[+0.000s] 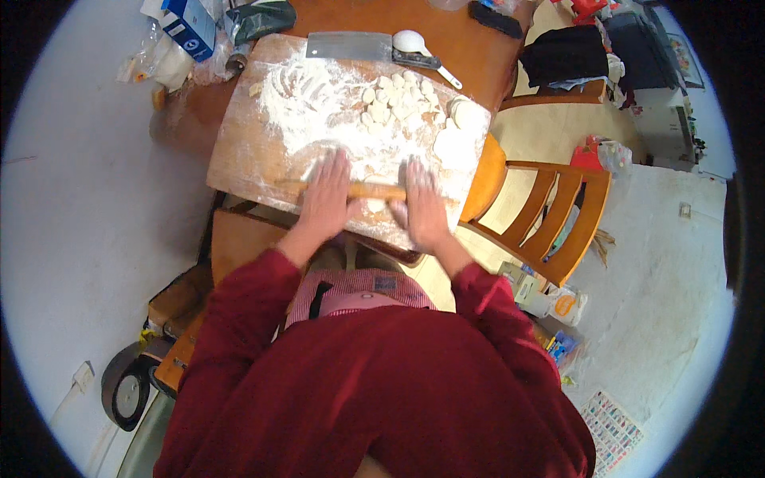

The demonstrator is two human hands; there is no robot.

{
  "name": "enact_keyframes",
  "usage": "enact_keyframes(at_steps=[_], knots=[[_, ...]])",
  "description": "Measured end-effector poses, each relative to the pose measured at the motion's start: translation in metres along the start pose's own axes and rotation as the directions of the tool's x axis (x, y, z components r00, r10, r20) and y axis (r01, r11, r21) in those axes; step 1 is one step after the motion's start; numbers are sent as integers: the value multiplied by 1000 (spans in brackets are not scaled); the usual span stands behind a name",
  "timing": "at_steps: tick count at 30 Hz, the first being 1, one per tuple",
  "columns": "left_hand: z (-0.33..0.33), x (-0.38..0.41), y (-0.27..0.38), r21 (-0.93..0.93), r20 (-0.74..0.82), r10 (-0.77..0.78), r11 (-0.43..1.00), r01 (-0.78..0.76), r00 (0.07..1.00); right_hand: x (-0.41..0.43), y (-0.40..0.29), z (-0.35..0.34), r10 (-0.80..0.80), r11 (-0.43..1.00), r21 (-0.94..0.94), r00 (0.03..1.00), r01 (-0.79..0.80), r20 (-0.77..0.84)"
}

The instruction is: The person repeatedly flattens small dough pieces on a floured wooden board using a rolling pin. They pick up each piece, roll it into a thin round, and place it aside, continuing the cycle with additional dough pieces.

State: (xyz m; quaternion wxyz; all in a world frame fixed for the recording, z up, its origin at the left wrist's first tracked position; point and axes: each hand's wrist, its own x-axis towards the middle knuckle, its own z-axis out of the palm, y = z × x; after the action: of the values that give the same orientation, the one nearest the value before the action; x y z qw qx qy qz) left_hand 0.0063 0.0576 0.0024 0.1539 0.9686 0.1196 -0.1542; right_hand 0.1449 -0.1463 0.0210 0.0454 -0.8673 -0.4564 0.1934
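Observation:
My left hand [330, 194] lies flat, palm down, on the left part of a wooden rolling pin [378, 191]. On the pin's right part rests my right hand [424, 206], its fingers extended and blurred. A pale piece of dough [375, 205] shows partly under the pin between my hands. All this is on a floured wooden board [236, 161]. Several small dough pieces [394, 101] lie beyond my hands, with loose flour [299, 101] to their left. Flat dough rounds [453, 145] overlap near the board's right edge, some stacked [466, 113].
A cleaver [349, 46] and a white spoon [412, 43] lie along the board's far edge. Bags and a blue box [190, 30] stand at the far left of the wooden table [358, 15]. A wooden chair [538, 209] is at the right, beside the board.

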Motion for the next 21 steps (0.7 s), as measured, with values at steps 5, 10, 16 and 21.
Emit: enact_keyframes(at_steps=[5,10,16,21], knots=[[-16,-10,14,161,-198,1,986,31,980,-3,7,4,-44,999,17,994,46,-101],[-7,-14,15,51,-134,31,998,-24,990,-1,7,-7,-54,996,-75,999,54,1],[10,-21,14,40,-46,-24,999,26,999,-1,5,-12,28,994,-113,991,-13,131],[18,-30,16,-18,-177,-107,994,105,978,4,2,-9,-100,992,-86,990,91,-100]])
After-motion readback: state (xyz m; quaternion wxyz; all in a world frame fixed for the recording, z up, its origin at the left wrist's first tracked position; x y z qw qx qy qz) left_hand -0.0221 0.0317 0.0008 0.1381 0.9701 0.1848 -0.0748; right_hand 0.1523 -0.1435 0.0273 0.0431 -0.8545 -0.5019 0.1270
